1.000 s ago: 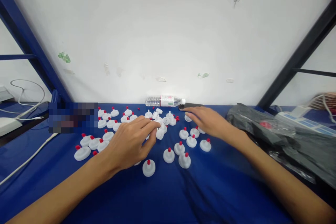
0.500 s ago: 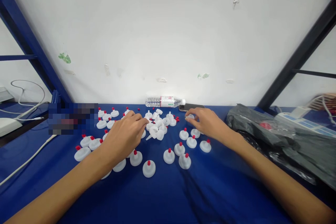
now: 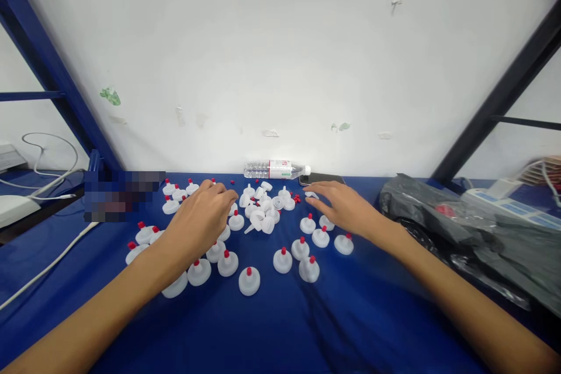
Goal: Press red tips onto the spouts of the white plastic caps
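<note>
White funnel-shaped caps with red tips stand about the blue table, one of them a front cap (image 3: 249, 281). A heap of bare white funnel-shaped caps (image 3: 265, 204) lies in the middle, some tipped over. My left hand (image 3: 204, 216) is over the caps left of the heap, fingers bent and closed. Its fingertips are partly hidden, so what they hold cannot be made out. Right of the heap, my right hand (image 3: 339, 204) has a white cap (image 3: 311, 194) between thumb and fingers. Small red tips (image 3: 297, 198) lie loose between that hand and the heap.
A clear plastic bottle (image 3: 276, 169) lies along the wall, with a dark phone (image 3: 322, 177) beside it. Grey plastic bags (image 3: 464, 234) cover the right side. A white cable (image 3: 48, 266) runs over the left side, near dark rack posts (image 3: 495, 70).
My left hand has drawn back left from the heap, uncovering red-tipped caps beside it. My right hand has shifted slightly left, and the white cap in it has tilted.
</note>
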The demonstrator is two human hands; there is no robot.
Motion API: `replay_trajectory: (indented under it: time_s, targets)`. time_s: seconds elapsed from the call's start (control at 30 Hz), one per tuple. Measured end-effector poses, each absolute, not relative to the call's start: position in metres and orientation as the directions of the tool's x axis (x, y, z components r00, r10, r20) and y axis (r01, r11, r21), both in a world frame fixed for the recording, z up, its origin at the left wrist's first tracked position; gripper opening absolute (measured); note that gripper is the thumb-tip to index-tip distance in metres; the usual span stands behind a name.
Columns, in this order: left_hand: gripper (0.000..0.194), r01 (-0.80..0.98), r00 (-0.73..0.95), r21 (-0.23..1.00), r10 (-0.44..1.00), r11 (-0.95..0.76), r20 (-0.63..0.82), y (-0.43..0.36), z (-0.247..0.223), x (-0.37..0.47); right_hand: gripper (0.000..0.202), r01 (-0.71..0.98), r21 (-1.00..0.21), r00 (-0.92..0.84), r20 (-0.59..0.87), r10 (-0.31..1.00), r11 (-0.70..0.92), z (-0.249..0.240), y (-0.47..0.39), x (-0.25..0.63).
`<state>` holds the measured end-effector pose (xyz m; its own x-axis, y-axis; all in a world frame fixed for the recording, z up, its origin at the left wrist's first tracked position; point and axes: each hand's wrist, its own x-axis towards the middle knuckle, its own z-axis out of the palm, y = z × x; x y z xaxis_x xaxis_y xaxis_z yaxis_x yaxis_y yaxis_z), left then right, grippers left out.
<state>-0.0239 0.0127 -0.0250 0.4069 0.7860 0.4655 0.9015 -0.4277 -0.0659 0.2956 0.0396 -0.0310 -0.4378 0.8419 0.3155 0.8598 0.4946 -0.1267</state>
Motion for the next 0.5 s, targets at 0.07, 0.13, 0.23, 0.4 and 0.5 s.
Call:
replay_trajectory:
  time_s: [0.07, 0.13, 0.23, 0.4, 0.5]
  targets:
    - [0.034, 0.912, 0.400, -0.097, 0.811, -0.399, 0.426, 0.012, -0.024, -0.023, 0.037, 0.843, -0.111, -0.481, 0.281, 0.830, 0.526, -0.034, 0.041, 0.297]
    - [0.033, 0.915, 0.400, -0.126, 0.824, -0.383, 0.401, 0.010, -0.022, -0.021, 0.039, 0.838, -0.109, -0.493, 0.269, 0.827, 0.535, -0.035, 0.043, 0.297]
    - [0.033, 0.910, 0.414, -0.150, 0.819, -0.387, 0.398, 0.007, -0.020, -0.019, 0.039, 0.847, -0.116, -0.472, 0.286, 0.834, 0.519, -0.033, 0.045, 0.299]
    - [0.033, 0.891, 0.452, -0.179, 0.769, -0.418, 0.451, 0.008, -0.023, -0.019, 0.037, 0.877, -0.135, -0.412, 0.283, 0.866, 0.461, -0.034, 0.049, 0.305]
    - [0.031, 0.874, 0.477, -0.187, 0.723, -0.448, 0.500, 0.009, -0.026, -0.020, 0.030, 0.890, -0.170, -0.381, 0.235, 0.894, 0.424, -0.034, 0.051, 0.309]
